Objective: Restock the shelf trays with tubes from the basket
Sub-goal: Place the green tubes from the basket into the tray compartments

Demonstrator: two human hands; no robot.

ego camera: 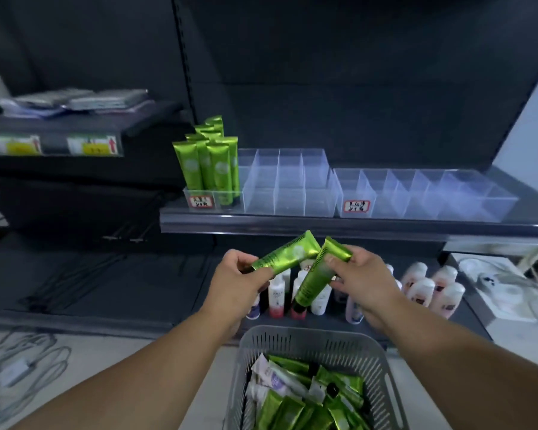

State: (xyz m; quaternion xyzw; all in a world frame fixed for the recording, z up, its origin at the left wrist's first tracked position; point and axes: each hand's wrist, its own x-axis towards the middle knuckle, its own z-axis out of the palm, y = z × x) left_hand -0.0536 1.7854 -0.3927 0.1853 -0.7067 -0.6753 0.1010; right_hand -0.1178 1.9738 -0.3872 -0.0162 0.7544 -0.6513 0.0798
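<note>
My left hand (239,282) grips one green tube (284,252) near its cap, the crimped end pointing up and right. My right hand (362,279) holds a second green tube (316,274) near its crimped top, cap hanging down. Both tubes hover above the grey basket (280,336), which holds several green and white tubes. On the shelf above, a clear divided tray (288,193) has several green tubes (210,167) standing in its leftmost column. Its other compartments and the second clear tray (429,197) to the right hold nothing.
The shelf edge (323,223) runs just above my hands. Below it stand white bottles (277,297) and pink-capped bottles (426,288). A left shelf (59,131) carries flat packets. Cables (19,367) lie on the floor at left; white items (503,290) sit at right.
</note>
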